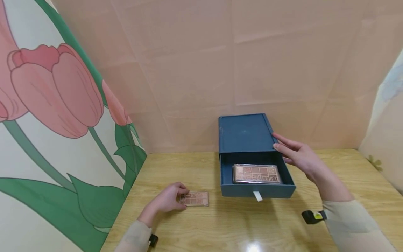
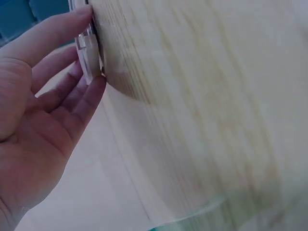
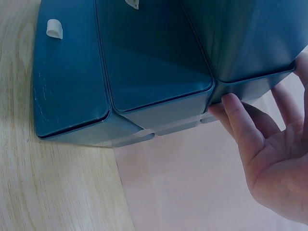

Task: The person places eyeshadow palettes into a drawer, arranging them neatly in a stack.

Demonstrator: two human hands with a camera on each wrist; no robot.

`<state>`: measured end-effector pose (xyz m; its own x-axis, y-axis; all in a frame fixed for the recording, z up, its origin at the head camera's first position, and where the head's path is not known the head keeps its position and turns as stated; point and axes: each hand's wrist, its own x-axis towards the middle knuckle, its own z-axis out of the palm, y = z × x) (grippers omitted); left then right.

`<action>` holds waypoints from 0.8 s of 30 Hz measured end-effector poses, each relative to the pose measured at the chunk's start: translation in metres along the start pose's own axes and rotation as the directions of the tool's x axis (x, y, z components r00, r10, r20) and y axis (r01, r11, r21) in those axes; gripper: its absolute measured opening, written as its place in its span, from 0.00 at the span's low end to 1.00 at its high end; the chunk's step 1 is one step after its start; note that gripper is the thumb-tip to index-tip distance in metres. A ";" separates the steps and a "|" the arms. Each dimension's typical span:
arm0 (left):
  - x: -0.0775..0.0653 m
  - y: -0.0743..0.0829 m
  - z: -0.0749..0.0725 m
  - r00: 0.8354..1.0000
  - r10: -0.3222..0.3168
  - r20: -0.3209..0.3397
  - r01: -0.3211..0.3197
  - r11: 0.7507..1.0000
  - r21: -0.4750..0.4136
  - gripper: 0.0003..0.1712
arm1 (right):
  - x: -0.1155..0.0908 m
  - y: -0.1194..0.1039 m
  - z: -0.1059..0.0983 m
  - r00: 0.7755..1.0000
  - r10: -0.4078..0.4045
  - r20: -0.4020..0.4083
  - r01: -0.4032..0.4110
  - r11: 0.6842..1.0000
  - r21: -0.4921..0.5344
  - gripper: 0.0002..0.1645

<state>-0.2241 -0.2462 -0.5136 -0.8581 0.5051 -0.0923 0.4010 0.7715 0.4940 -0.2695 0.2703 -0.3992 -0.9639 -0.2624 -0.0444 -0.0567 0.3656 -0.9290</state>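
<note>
My left hand (image 1: 168,199) pinches one end of a clear-lidded eyeshadow palette (image 1: 198,198) low at the tabletop. In the left wrist view, its thumb and fingers (image 2: 89,103) meet at the palette's clear edge (image 2: 88,57). My right hand (image 1: 303,159) rests against the right side of a blue drawer box (image 1: 242,133), fingers fairly straight along the upper edge. The top drawer (image 1: 258,191) is pulled out, and another palette (image 1: 256,174) lies inside it. In the right wrist view, the thumb (image 3: 236,108) touches the box near that drawer's side.
Below the pulled-out drawer, the right wrist view shows two closed drawers (image 3: 154,62), with white pull tabs (image 3: 54,29). The box stands on a wood-grain table (image 1: 201,231) near a pinkish cloth backdrop (image 1: 189,70). A tulip-printed panel (image 1: 56,91) borders the left.
</note>
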 end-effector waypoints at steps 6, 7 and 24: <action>-0.006 0.002 -0.003 0.997 -0.055 -0.051 0.051 0.995 -0.080 0.36 | 0.000 0.001 0.002 1.000 0.001 0.005 -0.001 1.000 -0.002 0.46; -0.007 0.003 -0.003 0.996 -0.070 -0.060 0.064 0.993 -0.098 0.35 | 0.000 0.001 0.002 1.000 0.002 0.004 -0.002 1.000 -0.005 0.46; -0.023 0.046 -0.044 0.908 -0.083 -0.410 -0.044 0.956 -0.290 0.30 | 0.000 -0.001 0.002 1.000 -0.005 -0.004 0.005 1.000 -0.006 0.46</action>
<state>-0.2006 -0.2397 -0.4506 -0.9442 0.2361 0.2296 0.3276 0.6031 0.7272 -0.2687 0.2683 -0.3990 -0.9646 -0.2609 -0.0385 -0.0631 0.3699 -0.9269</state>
